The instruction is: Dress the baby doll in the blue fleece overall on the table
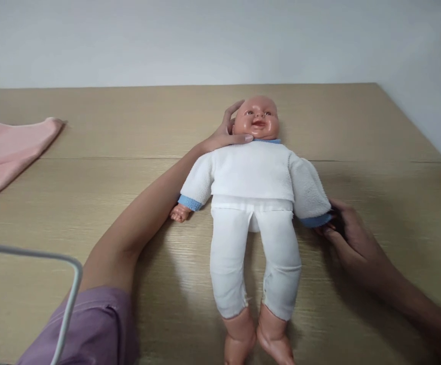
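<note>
A baby doll lies on its back, head toward the wall, in a white fleece top with blue cuffs and collar. Its legs are white cloth, ending in bare plastic feet. My left hand is curved around the side of the doll's head and neck, thumb under its chin, some fingers hidden behind the head. At the blue cuff on the right of the picture, my right hand is closed, slightly blurred. The doll's hand there is mostly hidden by the cuff and my fingers.
The wooden table reaches back to a pale wall. Pink cloth lies at the left edge. A light grey cable crosses the lower left, in front of my purple sleeve.
</note>
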